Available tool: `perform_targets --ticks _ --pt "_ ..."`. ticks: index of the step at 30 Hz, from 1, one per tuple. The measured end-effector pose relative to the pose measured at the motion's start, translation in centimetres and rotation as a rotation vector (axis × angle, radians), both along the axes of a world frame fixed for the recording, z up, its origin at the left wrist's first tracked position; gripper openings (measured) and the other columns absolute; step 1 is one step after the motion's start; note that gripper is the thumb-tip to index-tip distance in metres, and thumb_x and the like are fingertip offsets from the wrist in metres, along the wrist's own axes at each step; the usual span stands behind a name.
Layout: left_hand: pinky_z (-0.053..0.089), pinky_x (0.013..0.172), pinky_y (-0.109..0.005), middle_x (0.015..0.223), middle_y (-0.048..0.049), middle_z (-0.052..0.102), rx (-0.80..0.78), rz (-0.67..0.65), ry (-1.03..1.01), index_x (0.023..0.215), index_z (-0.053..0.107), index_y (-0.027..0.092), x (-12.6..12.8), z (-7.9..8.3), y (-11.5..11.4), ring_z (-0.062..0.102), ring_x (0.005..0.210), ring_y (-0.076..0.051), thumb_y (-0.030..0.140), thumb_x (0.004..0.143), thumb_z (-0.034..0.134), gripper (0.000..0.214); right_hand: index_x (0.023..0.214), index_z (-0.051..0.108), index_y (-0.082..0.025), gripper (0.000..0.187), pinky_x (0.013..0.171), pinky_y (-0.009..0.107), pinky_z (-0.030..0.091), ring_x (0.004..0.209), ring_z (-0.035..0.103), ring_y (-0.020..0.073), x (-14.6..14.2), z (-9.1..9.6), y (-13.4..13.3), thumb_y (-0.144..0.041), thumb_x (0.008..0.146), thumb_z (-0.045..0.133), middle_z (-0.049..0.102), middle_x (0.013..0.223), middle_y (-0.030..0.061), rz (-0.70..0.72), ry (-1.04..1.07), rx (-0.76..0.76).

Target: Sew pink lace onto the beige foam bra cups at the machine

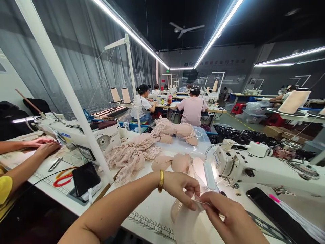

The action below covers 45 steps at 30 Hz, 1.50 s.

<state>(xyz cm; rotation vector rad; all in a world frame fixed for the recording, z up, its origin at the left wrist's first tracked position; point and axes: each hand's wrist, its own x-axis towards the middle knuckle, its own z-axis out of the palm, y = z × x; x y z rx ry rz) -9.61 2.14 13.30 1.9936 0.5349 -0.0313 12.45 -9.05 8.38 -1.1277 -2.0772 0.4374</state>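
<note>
My left hand (181, 188), with a gold bangle (160, 181) at its wrist, pinches the upper edge of a beige bra (186, 220). Close beside it, my right hand (225, 211) has thumb and fingers closed on the same edge. Below the fingers the cups hang over the front of the white table (144, 203); my right hand hides part of them. Just beyond my hands lie several beige bra cups (180, 163) and a heap of beige lace (135, 152). A white sewing machine (264, 169) stands to the right, its lamp lit.
A black phone (269, 211) and white pens (299, 217) lie at the right. Rulers (152, 225) mark the table's front edge. At left, a co-worker's hands (48, 147) are at another sewing machine (83, 135). A clear plastic bin (203, 139) stands behind the cups.
</note>
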Motion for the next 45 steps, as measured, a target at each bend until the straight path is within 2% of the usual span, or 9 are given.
perform_targets --ticks 2,5,10,13,16,23,27,35,45 --pt "0.04 0.059 -0.023 0.068 0.0083 0.052 0.136 0.153 -0.112 0.083 0.055 0.022 -0.4 -0.1 -0.2 0.047 0.061 -0.009 0.03 0.078 0.081 0.027 0.116 0.069 -0.031 0.02 0.068 0.032 0.056 0.078 0.075 0.0227 0.6 0.3 -0.3 -0.026 0.104 0.053 0.08 0.095 0.004 -0.1 -0.086 0.308" --pt "0.038 0.059 -0.025 0.067 0.0065 0.05 0.648 0.265 -0.26 0.077 0.049 0.021 -1.4 -0.8 -1.2 0.044 0.06 -0.01 0.016 0.079 0.069 0.021 0.141 0.059 -0.03 0.046 0.085 0.036 0.058 0.096 0.078 0.0253 0.5 -1.0 -0.7 -0.01 0.099 0.058 0.081 0.117 0.006 -0.178 -0.19 0.58" --pt "0.043 0.066 -0.034 0.081 -0.0011 0.065 1.365 0.08 -0.082 0.087 0.059 0.021 -2.8 -4.1 -3.6 0.057 0.073 -0.018 0.021 0.097 0.062 0.011 0.14 0.065 -0.032 0.051 0.096 0.037 0.059 0.112 0.076 0.0253 0.2 -6.6 0.7 -0.005 0.099 0.055 0.077 0.134 0.0063 -0.115 -0.128 0.437" --pt "0.046 0.067 -0.035 0.085 -0.0008 0.067 1.377 -0.093 0.002 0.086 0.06 0.021 -2.0 -6.1 -4.1 0.06 0.078 -0.02 0.039 0.097 0.074 0.025 0.122 0.075 -0.031 0.032 0.09 0.027 0.062 0.104 0.079 0.0196 1.4 -8.9 2.6 -0.018 0.106 0.051 0.082 0.118 0.0008 -0.041 -0.143 0.225" --pt "0.048 0.07 -0.035 0.086 -0.0006 0.068 1.37 -0.176 0.006 0.09 0.061 0.02 0.3 -7.4 -2.9 0.061 0.08 -0.019 0.022 0.099 0.069 0.012 0.119 0.074 -0.031 0.033 0.081 0.021 0.062 0.093 0.079 0.015 3.5 -9.4 4.2 -0.02 0.109 0.045 0.082 0.108 -0.0013 0.016 -0.172 0.125" --pt "0.043 0.058 -0.035 0.085 -0.0053 0.066 1.192 -0.129 0.184 0.083 0.062 0.019 5.2 -10.1 0.3 0.06 0.071 -0.02 0.034 0.094 0.072 0.021 0.118 0.075 -0.028 0.041 0.094 0.035 0.06 0.112 0.073 0.0239 7.0 -9.6 5.8 -0.009 0.104 0.042 0.079 0.115 0.0073 0.109 -0.234 0.159" --pt "0.048 0.073 -0.037 0.092 -0.0056 0.067 1.207 -0.07 0.02 0.08 0.062 0.019 4.9 -11.0 0.6 0.06 0.083 -0.022 0.039 0.096 0.071 0.026 0.142 0.065 -0.029 0.053 0.096 0.034 0.06 0.124 0.068 0.0234 7.6 -9.6 5.4 -0.004 0.101 0.044 0.075 0.132 0.0088 0.125 -0.268 0.191" --pt "0.047 0.078 -0.036 0.096 -0.0066 0.065 1.166 0.009 -0.055 0.09 0.064 0.017 4.7 -12.0 0.4 0.054 0.083 -0.021 0.036 0.099 0.064 0.021 0.134 0.066 -0.029 0.052 0.09 0.031 0.061 0.124 0.066 0.0226 7.8 -8.6 4.8 -0.001 0.098 0.041 0.076 0.126 0.0059 0.131 -0.342 0.15" --pt "0.05 0.077 -0.034 0.083 -0.0046 0.061 1.166 0.031 -0.136 0.077 0.057 0.02 4.6 -12.5 0.0 0.056 0.082 -0.02 0.032 0.1 0.062 0.026 0.128 0.068 -0.027 0.041 0.063 0.026 0.049 0.079 0.061 0.0193 8.1 -8.0 4.3 -0.008 0.101 0.043 0.064 0.089 0.0045 0.122 -0.411 0.212"
